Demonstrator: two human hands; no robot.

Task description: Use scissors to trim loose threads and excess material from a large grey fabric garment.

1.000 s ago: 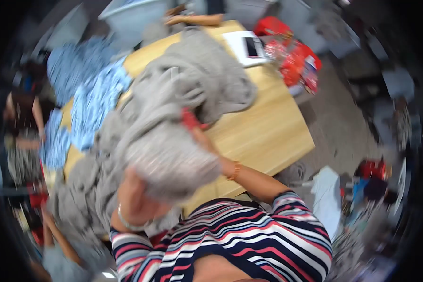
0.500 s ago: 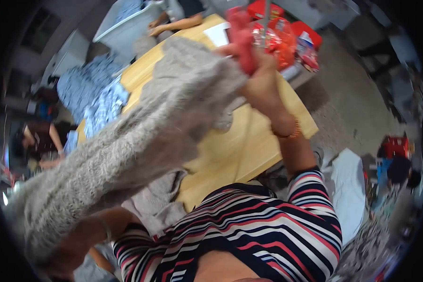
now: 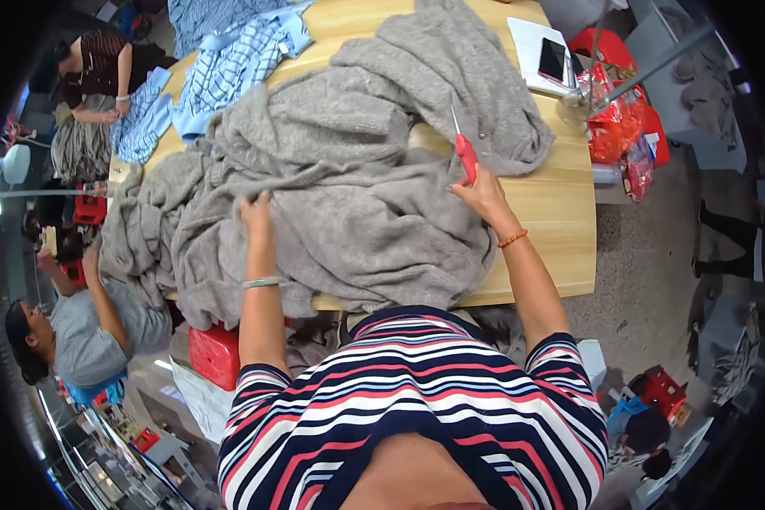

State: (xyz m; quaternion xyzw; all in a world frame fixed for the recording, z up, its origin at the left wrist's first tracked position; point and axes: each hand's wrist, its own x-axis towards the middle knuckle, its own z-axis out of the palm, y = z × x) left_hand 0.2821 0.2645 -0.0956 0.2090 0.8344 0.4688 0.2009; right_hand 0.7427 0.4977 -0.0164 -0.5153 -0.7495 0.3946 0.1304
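A heap of grey knit garments (image 3: 357, 225) is spread in folds over the wooden table in front of me. My left hand (image 3: 257, 214) is at the near middle of the heap, its fingers closed on the grey knit. In my right hand (image 3: 484, 197) are red-handled scissors (image 3: 465, 153), their thin metal tip pointing away from me. That hand is over the right side of the heap. Beyond the scissors, a part of the grey knit with small buttons (image 3: 506, 140) lies near the right of the table.
Blue checked garments (image 3: 238, 72) lie at the far left. A phone (image 3: 552, 59) rests on white paper at the far right, near red plastic bags (image 3: 616, 119) and a metal pole. Two people work at the left. A red stool (image 3: 212, 355) stands below the table's near edge.
The grey knit garment held up and stretched between my hands has come down onto the table. My left hand has moved in from the lower left; the scissors stay in my right hand.
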